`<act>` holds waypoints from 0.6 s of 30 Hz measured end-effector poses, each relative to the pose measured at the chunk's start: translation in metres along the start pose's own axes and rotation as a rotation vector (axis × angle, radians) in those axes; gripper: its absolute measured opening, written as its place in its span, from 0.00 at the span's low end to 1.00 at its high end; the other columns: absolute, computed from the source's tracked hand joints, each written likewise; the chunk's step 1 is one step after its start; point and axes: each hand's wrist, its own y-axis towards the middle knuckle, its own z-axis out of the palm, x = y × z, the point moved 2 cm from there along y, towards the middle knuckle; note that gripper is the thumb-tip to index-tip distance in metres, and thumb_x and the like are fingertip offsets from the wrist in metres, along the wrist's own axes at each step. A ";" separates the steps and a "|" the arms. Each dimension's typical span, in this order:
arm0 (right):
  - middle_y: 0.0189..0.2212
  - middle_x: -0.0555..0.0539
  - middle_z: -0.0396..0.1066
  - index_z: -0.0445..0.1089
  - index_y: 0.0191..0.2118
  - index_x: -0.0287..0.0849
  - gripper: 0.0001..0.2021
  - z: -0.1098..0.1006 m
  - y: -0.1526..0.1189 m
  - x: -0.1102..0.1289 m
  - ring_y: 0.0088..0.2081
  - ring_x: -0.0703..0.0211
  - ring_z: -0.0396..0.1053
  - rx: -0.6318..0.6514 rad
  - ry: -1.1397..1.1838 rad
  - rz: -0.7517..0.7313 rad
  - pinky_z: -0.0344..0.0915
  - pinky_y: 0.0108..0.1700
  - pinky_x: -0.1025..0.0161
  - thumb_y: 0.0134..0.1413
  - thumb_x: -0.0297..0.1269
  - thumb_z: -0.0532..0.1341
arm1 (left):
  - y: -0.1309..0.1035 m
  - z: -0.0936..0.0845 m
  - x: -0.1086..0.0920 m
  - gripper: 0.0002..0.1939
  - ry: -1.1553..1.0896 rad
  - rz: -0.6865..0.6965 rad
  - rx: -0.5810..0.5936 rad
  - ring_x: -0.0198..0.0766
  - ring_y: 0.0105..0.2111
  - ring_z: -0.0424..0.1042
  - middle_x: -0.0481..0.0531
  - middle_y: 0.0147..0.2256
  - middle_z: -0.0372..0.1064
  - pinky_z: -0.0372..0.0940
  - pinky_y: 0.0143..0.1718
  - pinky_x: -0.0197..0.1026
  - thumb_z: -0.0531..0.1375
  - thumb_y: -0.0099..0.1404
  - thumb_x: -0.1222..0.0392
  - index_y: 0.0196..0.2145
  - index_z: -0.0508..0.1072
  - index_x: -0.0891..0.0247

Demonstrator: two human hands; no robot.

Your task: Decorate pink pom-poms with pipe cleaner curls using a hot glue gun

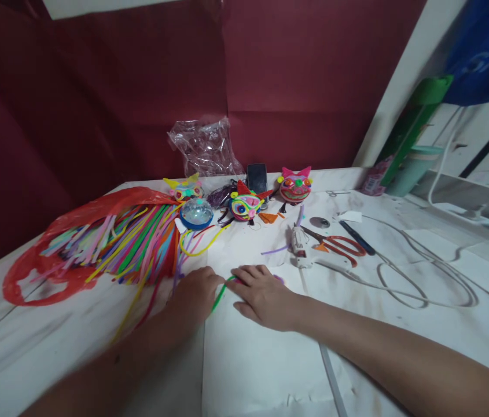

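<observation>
A green pipe cleaner (220, 297) runs between my two hands over a white sheet of paper (265, 359). My left hand (198, 289) is closed, its fingertips pinched at the strand; the exact grip is partly hidden. My right hand (264, 296) lies flat, palm down, fingers stretched over the strand's upper end, thumb apart. A bit of purple shows just past its fingers. Left of my hands, many coloured pipe cleaners (140, 240) spill from a red plastic bag (96, 207). Behind them stands a clear dome with a blue rim (197, 214).
Decorated animal-face balls (245, 205) line the back, beside a phone (257, 178) and a crumpled clear bag (205, 145). On the right lie a glue gun (299, 246), orange-handled scissors (342, 244), a dark craft knife (357, 236) and a looping white cord (426, 301).
</observation>
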 end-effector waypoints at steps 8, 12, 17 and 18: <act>0.55 0.36 0.67 0.68 0.55 0.43 0.20 0.026 -0.004 -0.006 0.55 0.40 0.63 -0.156 -0.041 -0.059 0.61 0.51 0.43 0.62 0.43 0.53 | -0.010 0.007 -0.007 0.04 0.182 0.183 0.041 0.40 0.35 0.66 0.52 0.33 0.69 0.62 0.39 0.43 0.58 0.64 0.63 0.32 0.72 0.64; 0.54 0.37 0.69 0.69 0.55 0.43 0.21 0.030 -0.004 -0.009 0.53 0.42 0.66 -0.193 -0.091 -0.106 0.65 0.49 0.45 0.62 0.46 0.54 | -0.014 0.011 -0.013 0.04 0.267 0.239 -0.015 0.43 0.33 0.65 0.54 0.31 0.67 0.63 0.35 0.47 0.58 0.63 0.63 0.30 0.70 0.65; 0.55 0.37 0.69 0.69 0.56 0.43 0.21 0.028 -0.005 -0.007 0.53 0.43 0.66 -0.175 -0.133 -0.107 0.66 0.49 0.46 0.62 0.46 0.53 | -0.014 0.013 -0.014 0.03 0.255 0.220 -0.030 0.42 0.32 0.65 0.54 0.30 0.66 0.63 0.34 0.45 0.58 0.62 0.64 0.30 0.69 0.65; 0.55 0.37 0.69 0.69 0.56 0.42 0.21 0.028 -0.005 -0.007 0.53 0.43 0.66 -0.174 -0.137 -0.106 0.66 0.49 0.46 0.62 0.46 0.53 | -0.014 0.014 -0.013 0.03 0.248 0.218 -0.030 0.41 0.32 0.65 0.53 0.30 0.66 0.63 0.34 0.44 0.57 0.62 0.65 0.31 0.69 0.65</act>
